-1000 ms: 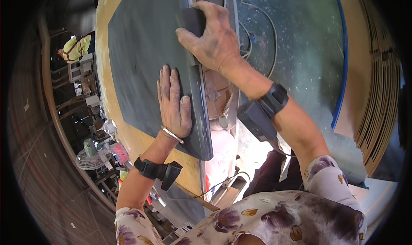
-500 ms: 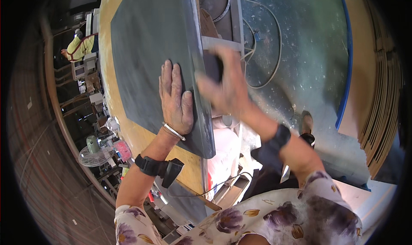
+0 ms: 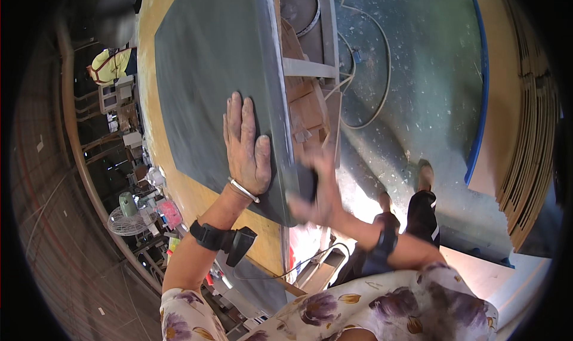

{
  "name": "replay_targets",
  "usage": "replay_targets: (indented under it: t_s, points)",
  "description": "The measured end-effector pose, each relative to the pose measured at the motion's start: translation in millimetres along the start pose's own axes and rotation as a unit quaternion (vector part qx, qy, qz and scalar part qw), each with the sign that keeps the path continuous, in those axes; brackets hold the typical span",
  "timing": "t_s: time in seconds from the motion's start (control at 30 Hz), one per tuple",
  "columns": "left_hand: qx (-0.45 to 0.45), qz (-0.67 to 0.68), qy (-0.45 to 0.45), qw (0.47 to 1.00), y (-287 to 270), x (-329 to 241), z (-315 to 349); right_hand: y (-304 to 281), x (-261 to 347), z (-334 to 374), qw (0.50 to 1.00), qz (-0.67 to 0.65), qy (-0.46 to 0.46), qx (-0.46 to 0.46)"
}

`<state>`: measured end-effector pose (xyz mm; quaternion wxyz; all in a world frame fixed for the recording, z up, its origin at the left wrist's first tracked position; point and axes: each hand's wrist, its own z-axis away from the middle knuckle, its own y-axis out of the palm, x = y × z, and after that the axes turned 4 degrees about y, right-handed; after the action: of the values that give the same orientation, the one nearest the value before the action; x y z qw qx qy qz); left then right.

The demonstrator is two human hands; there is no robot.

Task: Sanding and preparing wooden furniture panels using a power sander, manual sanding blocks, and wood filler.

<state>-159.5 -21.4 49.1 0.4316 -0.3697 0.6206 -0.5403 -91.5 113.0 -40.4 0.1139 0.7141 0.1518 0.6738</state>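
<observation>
A large dark grey panel lies on a wooden worktable, its thick long edge facing right. My left hand rests flat on the panel beside that edge, fingers stretched out and dusty, holding nothing. At the near end of the edge, my right hand, smeared by motion, grips a dark sanding block. The block is against the panel's side edge. Blur hides the exact set of the right fingers.
The wooden tabletop shows around the panel. Cardboard lies in the frame beneath its right side. A pale hose loops over the green floor. Stacked cardboard sheets stand far right. A fan and another person are at left.
My right hand has slid with the sanding block along the panel's edge toward me, from about mid-edge to the near end. My left hand stays flat on the panel.
</observation>
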Motion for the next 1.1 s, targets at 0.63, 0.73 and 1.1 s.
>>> replay_targets:
  t_s: [0.63,0.73,1.1]
  points:
    - [-0.014,0.015,0.007,1.000,7.0,-4.0,-3.5,-12.3,1.7,11.8,1.000,0.006,0.002,0.026]
    - [-0.008,0.013,0.007,1.000,3.1,-2.4,0.6,-8.1,-2.2,-93.9,0.998,0.024,-0.054,-0.034]
    - [-0.053,0.024,0.000,0.998,3.7,1.8,-2.8,-36.2,12.2,105.1,0.888,0.209,0.151,0.382]
